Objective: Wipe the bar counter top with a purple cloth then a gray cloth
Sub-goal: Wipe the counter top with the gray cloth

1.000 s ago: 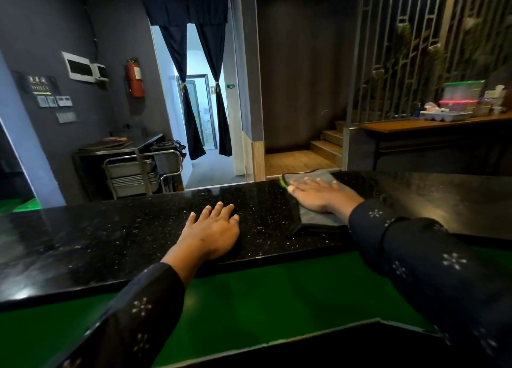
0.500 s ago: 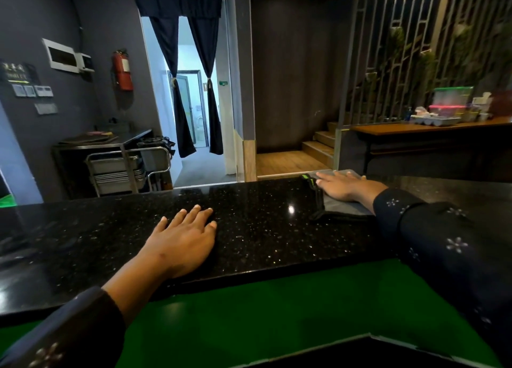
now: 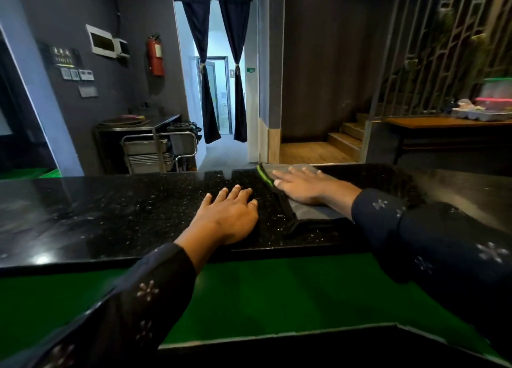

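Since a moment ago the two hands have drawn close together: the left hand [image 3: 231, 218] now lies just beside the gray cloth [image 3: 304, 211], where earlier it rested well off to the left of it. The right hand [image 3: 300, 185] has stayed pressed on the cloth throughout.

The gray cloth lies flat on the black speckled desk [image 3: 110, 215], reaching from the far edge back toward the near edge — its left border, nearest the left hand, carries a bright green stripe at the far end and a dark band lower down. The right hand lies palm down on top of it with fingers straight and spread, pointing left; it presses the cloth rather than gripping it. The left hand is flat on the bare desk, fingers straight and slightly apart, holding nothing, its fingertips pointing away from the person. Both wrists come out of dark sleeves [image 3: 415, 229] with small pale flower marks.

Nearer than the hands, below the desk's edge, runs a green surface [image 3: 277, 293]. Beyond the left hand, across the room, stand a metal trolley [image 3: 155, 151] and a red fire extinguisher [image 3: 155, 55] on the gray wall. Straight past the hands is a doorway with dark tied curtains [image 3: 206, 63] — and beyond the right hand, wooden steps [image 3: 346, 140] and a wooden table [image 3: 443, 124] with containers.
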A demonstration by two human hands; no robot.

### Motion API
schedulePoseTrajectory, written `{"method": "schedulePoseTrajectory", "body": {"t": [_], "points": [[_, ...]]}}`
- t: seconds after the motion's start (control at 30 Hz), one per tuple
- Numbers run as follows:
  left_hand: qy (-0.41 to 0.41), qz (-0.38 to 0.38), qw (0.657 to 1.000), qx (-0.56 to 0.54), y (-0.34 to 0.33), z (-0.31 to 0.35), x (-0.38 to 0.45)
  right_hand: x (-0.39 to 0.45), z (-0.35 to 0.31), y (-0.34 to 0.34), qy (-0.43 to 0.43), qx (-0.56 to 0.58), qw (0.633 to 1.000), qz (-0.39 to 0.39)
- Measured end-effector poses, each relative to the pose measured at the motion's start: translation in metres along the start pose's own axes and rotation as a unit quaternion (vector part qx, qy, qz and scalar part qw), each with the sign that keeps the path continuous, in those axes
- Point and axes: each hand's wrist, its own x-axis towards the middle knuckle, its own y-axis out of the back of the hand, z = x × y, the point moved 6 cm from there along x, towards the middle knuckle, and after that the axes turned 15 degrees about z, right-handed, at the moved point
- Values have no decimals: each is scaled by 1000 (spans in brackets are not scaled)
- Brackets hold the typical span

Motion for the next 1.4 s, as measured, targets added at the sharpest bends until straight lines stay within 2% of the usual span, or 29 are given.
{"method": "schedulePoseTrajectory", "body": {"t": [0.13, 0.3, 0.4, 0.57, 0.63, 0.73, 0.83, 0.93, 1.03, 1.2, 1.27, 1.4], "points": [[8, 10, 1000, -28, 4, -1, -1, -69, -23, 7, 36, 10, 999, 3], [5, 65, 992, -110, 27, -8, -8, -109, 2, 19, 7, 5, 1000, -1], [-5, 73, 996, -47, 55, -44, -15, -87, 13, 19, -44, -11, 999, 6], [94, 27, 994, 49, 80, -147, -37, -61, -11, 19, -119, -23, 992, 21], [114, 9, 992, 57, 76, -169, -48, -61, -44, 14, -102, -12, 994, 19], [118, 8, 992, 52, 70, -181, -55, -75, -94, 2, -19, 0, 1000, 7], [112, 3, 992, 60, 64, -185, -53, -101, -111, -3, 38, 2, 999, 15], [109, 5, 992, 67, 61, -186, -49, -100, -109, 0, 36, 0, 999, 8], [106, 11, 992, 64, 59, -185, -47, -62, -116, -1, -17, 4, 1000, 2], [104, 13, 993, 49, 61, -189, -44, -13, -166, -6, -76, 21, 997, 7], [105, 16, 994, 40, 61, -191, -44, -13, -193, -11, -58, 16, 998, 9], [109, 4, 994, 28, 60, -194, -41, -54, -215, -20, 54, 20, 998, -5]]}}
